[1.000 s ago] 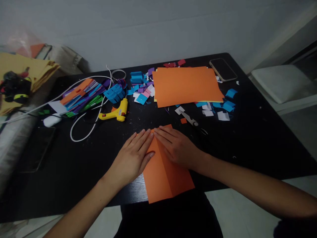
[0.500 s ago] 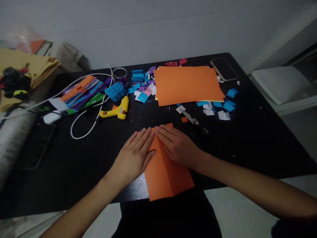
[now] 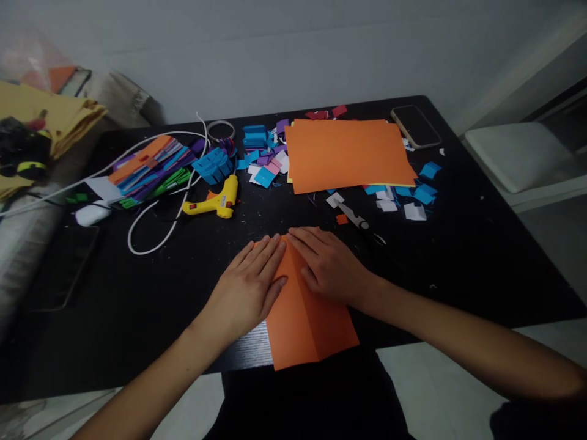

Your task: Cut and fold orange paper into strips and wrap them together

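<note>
An orange sheet with a lengthwise crease (image 3: 298,318) lies at the near edge of the black table. My left hand (image 3: 247,284) rests flat on its upper left part, fingers stretched out toward the far edge. On the upper right part lies my right hand (image 3: 328,263), its fingers extended and fingertips close to those of the left. Both hands press on the paper without gripping it. The far corners of the sheet are partly hidden under the fingers.
Scissors (image 3: 355,217) lie beyond my right hand, and a yellow glue gun (image 3: 213,201) with a white cable (image 3: 151,249) beyond my left. Farther back are stacked orange sheets (image 3: 348,156), bundled paper strips (image 3: 151,168), blue paper pieces (image 3: 213,165) and a phone (image 3: 416,126).
The fingers of my right hand have shifted slightly on the sheet, and its thumb shows more. My left hand stays nearly in place. The view has moved a little.
</note>
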Motion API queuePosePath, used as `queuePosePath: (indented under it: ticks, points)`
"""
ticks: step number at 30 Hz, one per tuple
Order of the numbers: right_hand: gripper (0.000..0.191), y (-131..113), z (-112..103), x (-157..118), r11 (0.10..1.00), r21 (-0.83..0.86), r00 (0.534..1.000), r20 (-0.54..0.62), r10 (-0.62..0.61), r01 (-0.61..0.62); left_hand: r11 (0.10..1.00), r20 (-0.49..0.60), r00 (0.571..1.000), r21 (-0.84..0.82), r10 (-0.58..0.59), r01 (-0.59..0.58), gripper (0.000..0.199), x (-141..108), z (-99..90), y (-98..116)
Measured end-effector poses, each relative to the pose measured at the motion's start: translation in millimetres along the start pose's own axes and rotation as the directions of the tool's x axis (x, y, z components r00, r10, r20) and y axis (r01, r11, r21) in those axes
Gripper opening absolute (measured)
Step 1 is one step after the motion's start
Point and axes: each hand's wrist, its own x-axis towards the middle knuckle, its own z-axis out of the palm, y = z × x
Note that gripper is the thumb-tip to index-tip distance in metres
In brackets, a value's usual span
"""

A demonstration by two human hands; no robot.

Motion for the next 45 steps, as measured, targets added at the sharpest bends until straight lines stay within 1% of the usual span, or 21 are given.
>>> queuePosePath:
  ticks: [7, 15, 24, 30, 36, 39, 43, 45]
  points:
    - [0.059, -4, 2, -2, 0.998, -0.064, 0.999, 0.034, -0.002, 0.004, 0.999, -0.006, 1.000, 0.044, -0.008, 0.008, 0.058, 0, 1.3, 6]
    - [0.060, -4, 2, -3, 0.999, -0.044, 0.999, 0.052, 0.016, -0.013, 0.995, 0.005, 1.000, 0.101, -0.004, 0.004, 0.060, 0, 1.4, 8]
    - [0.058, -4, 4, -4, 0.997, -0.077, 0.999, 0.032, -0.002, 0.004, 0.997, -0.007, 1.000, 0.079, -0.025, 0.025, 0.059, 0, 2.4, 11]
    - [0.059, -5, 4, -5, 0.997, -0.075, 0.999, 0.040, 0.008, -0.005, 0.997, -0.028, 0.999, 0.061, -0.044, 0.046, 0.059, -2, 4.5, 12]
    - [0.061, -4, 2, -4, 0.999, -0.031, 0.999, 0.041, 0.014, -0.013, 0.993, 0.012, 0.999, 0.110, -0.036, 0.034, 0.062, -4, 5.4, 13]
    - [0.058, -2, 0, -6, 1.000, -0.026, 0.999, 0.036, 0.007, -0.006, 0.993, 0.044, 0.998, 0.114, -0.038, 0.032, 0.066, -5, 4.9, 13]
    - [0.050, -3, -3, -16, 0.997, -0.070, 0.999, 0.011, -0.037, 0.037, 0.989, 0.077, 0.996, 0.140, -0.046, 0.035, 0.068, -5, 4.3, 9]
    - [0.048, -5, -2, -23, 0.994, -0.103, 0.999, 0.009, -0.031, 0.032, 0.988, 0.084, 0.995, 0.146, -0.053, 0.040, 0.068, -5, 4.4, 8]
